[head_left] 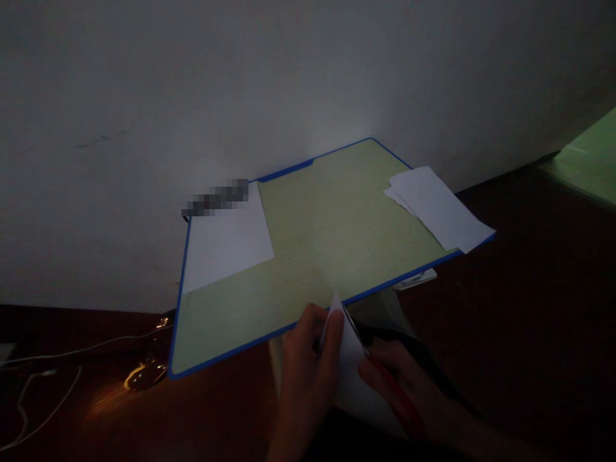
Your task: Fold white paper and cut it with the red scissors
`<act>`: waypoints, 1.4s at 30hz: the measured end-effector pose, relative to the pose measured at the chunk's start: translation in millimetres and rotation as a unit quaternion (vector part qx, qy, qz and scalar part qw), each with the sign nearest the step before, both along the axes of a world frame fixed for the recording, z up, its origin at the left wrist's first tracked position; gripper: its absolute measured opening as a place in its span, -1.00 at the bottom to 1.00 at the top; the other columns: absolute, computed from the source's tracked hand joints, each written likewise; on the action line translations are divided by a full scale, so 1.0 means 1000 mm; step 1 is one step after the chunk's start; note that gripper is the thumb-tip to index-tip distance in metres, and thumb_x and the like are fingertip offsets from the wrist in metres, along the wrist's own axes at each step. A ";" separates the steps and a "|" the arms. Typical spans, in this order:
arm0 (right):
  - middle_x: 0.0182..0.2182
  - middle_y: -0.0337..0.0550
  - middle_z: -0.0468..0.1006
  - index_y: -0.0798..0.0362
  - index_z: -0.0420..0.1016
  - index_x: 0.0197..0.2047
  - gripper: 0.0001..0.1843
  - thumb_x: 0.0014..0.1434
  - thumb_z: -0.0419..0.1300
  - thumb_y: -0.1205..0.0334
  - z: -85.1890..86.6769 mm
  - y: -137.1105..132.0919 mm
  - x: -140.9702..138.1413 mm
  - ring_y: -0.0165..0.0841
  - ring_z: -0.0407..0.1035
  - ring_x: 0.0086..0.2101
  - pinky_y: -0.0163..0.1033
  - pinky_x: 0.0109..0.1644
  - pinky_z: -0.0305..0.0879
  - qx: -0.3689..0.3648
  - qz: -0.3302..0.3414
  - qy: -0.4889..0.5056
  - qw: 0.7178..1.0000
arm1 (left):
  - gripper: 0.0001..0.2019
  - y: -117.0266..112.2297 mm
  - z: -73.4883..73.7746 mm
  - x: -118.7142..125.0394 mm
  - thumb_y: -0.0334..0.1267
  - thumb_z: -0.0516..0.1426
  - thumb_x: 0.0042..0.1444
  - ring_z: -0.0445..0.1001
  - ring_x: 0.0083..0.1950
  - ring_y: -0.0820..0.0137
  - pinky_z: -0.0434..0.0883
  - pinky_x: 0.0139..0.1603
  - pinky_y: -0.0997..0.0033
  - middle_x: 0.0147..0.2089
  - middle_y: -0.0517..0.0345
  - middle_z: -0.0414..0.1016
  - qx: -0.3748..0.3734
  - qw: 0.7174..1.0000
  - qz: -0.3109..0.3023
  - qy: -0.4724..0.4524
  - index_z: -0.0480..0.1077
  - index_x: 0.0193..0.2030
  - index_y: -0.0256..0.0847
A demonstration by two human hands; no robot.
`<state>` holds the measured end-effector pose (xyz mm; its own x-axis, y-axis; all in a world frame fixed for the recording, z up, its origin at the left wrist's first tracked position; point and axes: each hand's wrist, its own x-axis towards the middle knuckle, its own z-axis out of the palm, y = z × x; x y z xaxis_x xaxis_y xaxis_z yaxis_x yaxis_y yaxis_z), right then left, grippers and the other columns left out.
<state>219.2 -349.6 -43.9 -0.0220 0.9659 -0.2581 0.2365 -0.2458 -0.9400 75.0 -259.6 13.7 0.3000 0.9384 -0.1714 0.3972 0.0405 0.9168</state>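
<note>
My left hand (315, 359) pinches a white sheet of paper (353, 378) between thumb and fingers, near the sheet's pointed upper end. My right hand (404, 375) is closed around the red handles of a pair of scissors (395, 390). The dark blades reach up along the paper's right edge, close to my left thumb; how far they are apart I cannot tell. Both hands are just in front of the near edge of a small pale table (322, 231) with a blue rim.
A stack of white paper pieces (440, 205) lies at the table's right end, partly overhanging. Another white sheet (228, 240) lies at the left, beside a blurred-out patch. A wall (289, 77) stands behind. White cables (96, 351) and a shiny object (144, 375) are on the dark floor.
</note>
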 end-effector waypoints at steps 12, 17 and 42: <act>-0.57 -0.20 0.45 0.03 0.53 -0.50 -0.33 0.34 0.02 -0.33 0.018 0.007 -0.001 -0.31 0.34 -0.45 -0.22 -0.31 0.31 0.026 -0.005 0.015 1.000 | -0.63 0.000 -0.001 -0.001 0.04 0.10 0.34 0.29 -0.51 0.47 0.16 -0.56 0.53 -0.53 0.23 0.37 -0.008 1.000 -0.003 -0.003 0.31 -0.40 -0.17; -0.53 -0.18 0.49 0.03 0.53 -0.50 -0.33 0.35 0.01 -0.31 0.016 0.006 -0.001 -0.30 0.36 -0.42 -0.20 -0.27 0.32 0.032 -0.008 0.009 0.999 | -0.62 0.000 0.000 -0.001 0.04 0.10 0.33 0.27 -0.52 0.48 0.13 -0.58 0.53 -0.53 0.24 0.35 -0.004 1.000 0.000 -0.003 0.31 -0.41 -0.17; -0.51 -0.23 0.45 0.04 0.45 -0.54 -0.56 0.24 0.24 -0.09 0.011 0.014 0.014 -0.31 0.31 -0.39 -0.17 -0.22 0.18 0.050 0.039 -0.038 0.997 | -0.63 0.000 0.006 -0.010 0.09 0.16 0.29 0.31 -0.54 0.49 0.15 -0.59 0.58 -0.54 0.23 0.42 -0.047 0.998 0.020 -0.039 0.39 -0.34 -0.19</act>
